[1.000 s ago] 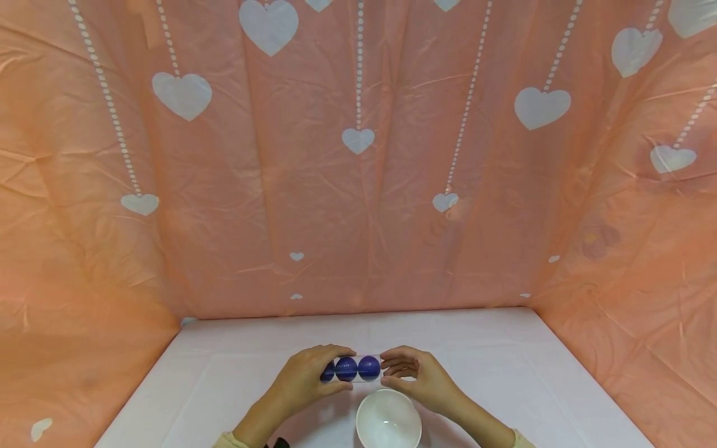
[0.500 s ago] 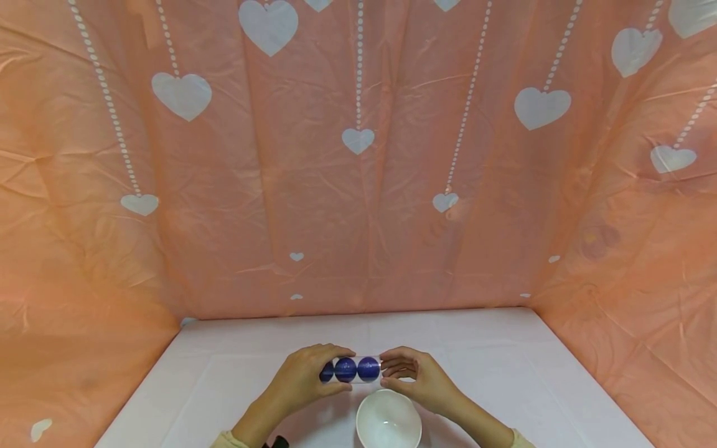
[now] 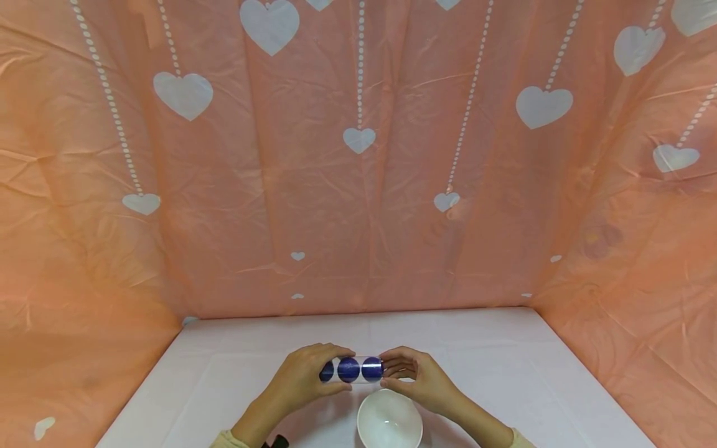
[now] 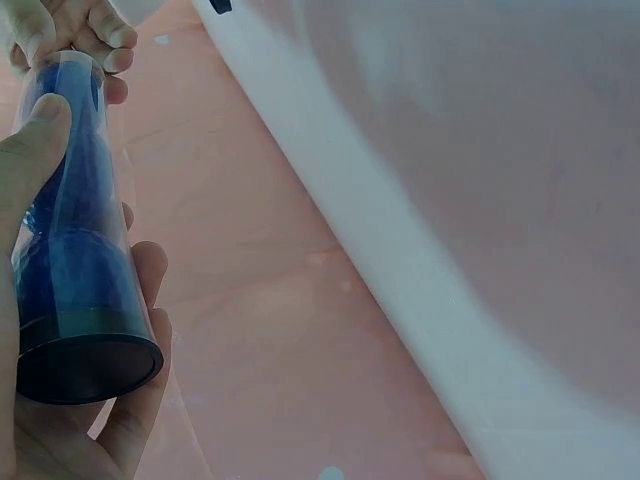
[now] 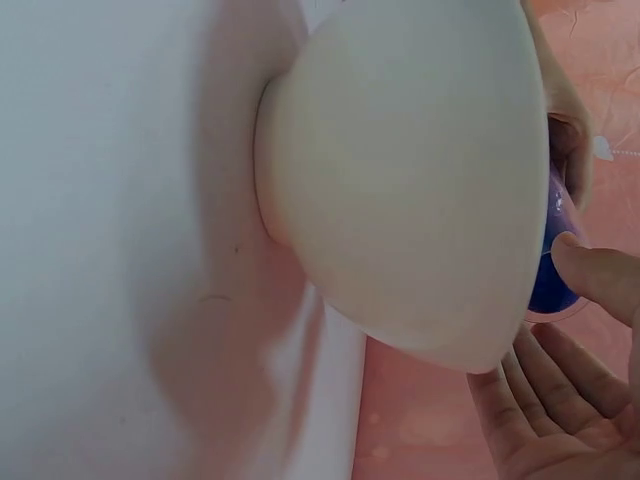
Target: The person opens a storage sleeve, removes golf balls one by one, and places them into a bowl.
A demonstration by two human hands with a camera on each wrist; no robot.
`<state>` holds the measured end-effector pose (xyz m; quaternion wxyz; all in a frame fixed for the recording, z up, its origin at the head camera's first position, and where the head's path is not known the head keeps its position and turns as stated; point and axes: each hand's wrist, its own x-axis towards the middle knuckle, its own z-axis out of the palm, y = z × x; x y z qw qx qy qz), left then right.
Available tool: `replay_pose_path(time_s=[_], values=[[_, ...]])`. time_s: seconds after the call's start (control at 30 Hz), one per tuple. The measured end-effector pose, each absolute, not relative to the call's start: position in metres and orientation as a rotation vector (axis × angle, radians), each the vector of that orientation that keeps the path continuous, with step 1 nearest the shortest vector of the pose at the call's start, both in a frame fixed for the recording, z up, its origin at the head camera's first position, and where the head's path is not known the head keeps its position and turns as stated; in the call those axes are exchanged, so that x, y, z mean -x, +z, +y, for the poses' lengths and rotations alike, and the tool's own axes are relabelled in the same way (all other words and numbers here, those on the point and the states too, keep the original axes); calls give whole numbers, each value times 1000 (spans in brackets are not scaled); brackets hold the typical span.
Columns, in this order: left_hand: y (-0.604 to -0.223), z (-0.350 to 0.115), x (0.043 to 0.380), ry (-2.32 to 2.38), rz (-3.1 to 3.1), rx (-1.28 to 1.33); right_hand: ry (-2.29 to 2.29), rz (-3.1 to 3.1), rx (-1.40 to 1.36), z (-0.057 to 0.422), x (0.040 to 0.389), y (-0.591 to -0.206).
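Note:
A clear tube (image 3: 361, 361) lies level between both hands, with several dark blue balls (image 3: 348, 369) in a row inside. My left hand (image 3: 305, 372) grips its left part, the thumb along the near side, and covers some of the balls. In the left wrist view, that end of the tube has a black cap (image 4: 92, 368). At the tube's other end, my right hand (image 3: 414, 376) pinches the rim between thumb and forefinger; its other fingers are bent loosely behind. Just below the right hand, a white bowl (image 3: 389, 420) stands upright on the table.
The white table (image 3: 476, 342) meets an orange cloth backdrop (image 3: 358, 224) with white hearts at its back and sides. A small black object (image 3: 280, 442), cut off by the lower frame edge, is beside the left wrist.
The balls in view have slid slightly to the right inside the tube, up to the end at the right hand. Both hands and the bowl have hardly moved.

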<state>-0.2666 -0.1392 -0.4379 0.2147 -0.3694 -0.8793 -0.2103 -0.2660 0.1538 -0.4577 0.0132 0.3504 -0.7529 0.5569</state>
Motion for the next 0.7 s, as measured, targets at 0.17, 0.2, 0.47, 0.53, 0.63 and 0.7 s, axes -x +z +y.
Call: replay_pose_path(time_s=[0.17,0.2,0.47,0.53,0.63,0.7], values=[[-438,-139,266,-590,-2454,1026,1741,-2348,-1101,155,266,-458],[-438,-139,266,-589,-2452,1029,1742,-2348,-1101,155,266,-459],[-442,-140,267,-578,-2452,1030,1725,-2381,-1058,159,266,-462],[-442,-141,268,-581,-2452,1029,1721,-2389,-1048,160,265,-462],[-442,-141,267,-590,-2453,1026,1710,-2394,-1039,161,265,-462],[-441,-141,267,-598,-2451,1026,1700,-2397,-1034,162,264,-462]])
